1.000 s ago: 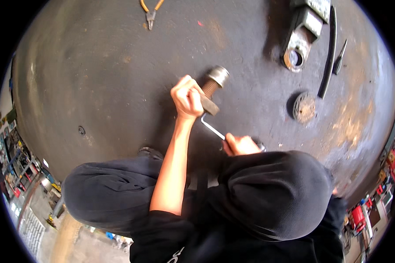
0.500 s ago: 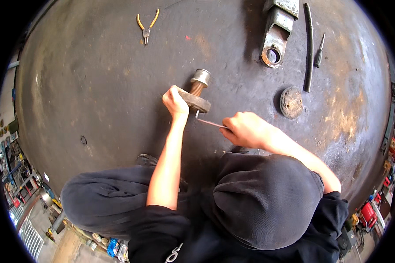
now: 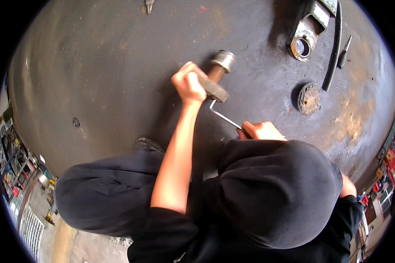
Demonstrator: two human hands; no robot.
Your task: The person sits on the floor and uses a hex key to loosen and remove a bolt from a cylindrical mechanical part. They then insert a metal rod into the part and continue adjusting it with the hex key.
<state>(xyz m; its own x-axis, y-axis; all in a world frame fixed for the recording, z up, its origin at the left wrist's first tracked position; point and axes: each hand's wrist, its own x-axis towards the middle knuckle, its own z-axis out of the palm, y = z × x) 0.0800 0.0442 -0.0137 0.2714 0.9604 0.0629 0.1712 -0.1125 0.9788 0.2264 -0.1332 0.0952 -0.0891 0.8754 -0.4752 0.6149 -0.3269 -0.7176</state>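
Seen from above: left hand [image 3: 189, 83] clenched around the flat plate end of a rusty cylindrical metal part [image 3: 217, 75], held upright on the dark, worn tabletop [image 3: 96, 70] near its middle. Silver-grey cap of the part pointing away, brown shaft below it, plate end nearest the knuckles. Right hand [image 3: 261, 130] closed on the near end of a thin bent metal rod [image 3: 224, 116], an L-shaped key by its look, with its short leg turned up under the plate and touching the part's underside. Rod running diagonally between the two hands, the long leg partly hidden in the right fist. Left forearm bare, reaching up from the lower edge; right forearm mostly hidden behind the dark-trousered knee [image 3: 276, 193] raised in the foreground.

Farther off on the tabletop, well apart from both hands: a round rusty disc [image 3: 309, 98] lying flat to the right; a heavy grey bracket with a round eye [image 3: 303, 44] at the upper right; a black curved bar [image 3: 333, 48] just beside the bracket; a small screwdriver [image 3: 344, 52] just right of the bar. Tip of a pair of pliers [image 3: 149, 5] showing at the top edge. Toe of a shoe [image 3: 147, 144] resting at the tabletop's near rim.
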